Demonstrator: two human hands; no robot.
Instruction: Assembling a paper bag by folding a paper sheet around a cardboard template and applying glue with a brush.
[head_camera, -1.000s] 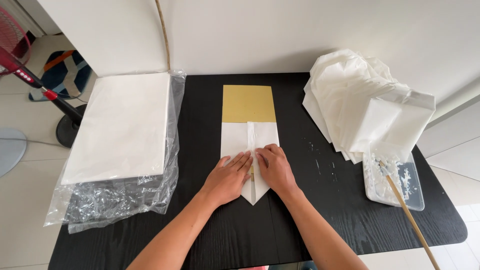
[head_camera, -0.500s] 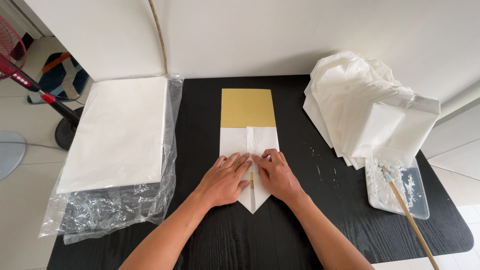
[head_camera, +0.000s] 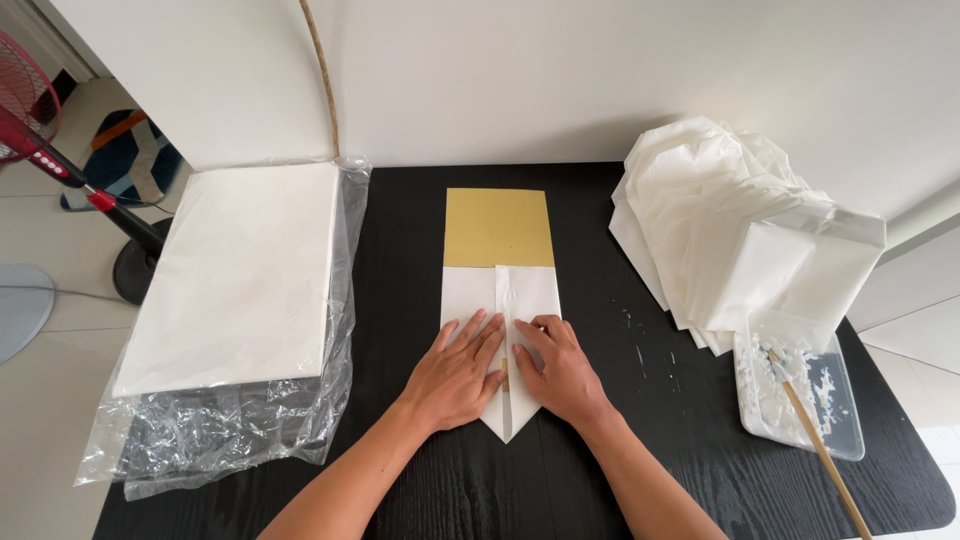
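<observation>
A folded white paper (head_camera: 500, 295) lies on a gold-coloured board (head_camera: 497, 226) in the middle of the black table (head_camera: 400, 220). Its two side flaps meet along a centre seam and its near end comes to a point. My left hand (head_camera: 455, 372) lies flat on the left flap, fingers spread. My right hand (head_camera: 560, 368) presses flat on the right flap, just across the seam. Both palms cover the lower part of the paper.
A stack of white sheets in clear plastic wrap (head_camera: 240, 290) sits at the left. A pile of folded white papers (head_camera: 730, 230) lies at the right, with a clear tray of white paste (head_camera: 800, 395) and a wooden stick (head_camera: 815, 445) beside it. A red fan stand (head_camera: 70, 175) is on the floor at left.
Both hands stay pressed on the paper's flaps. The view has shifted slightly; the hands have barely moved.
</observation>
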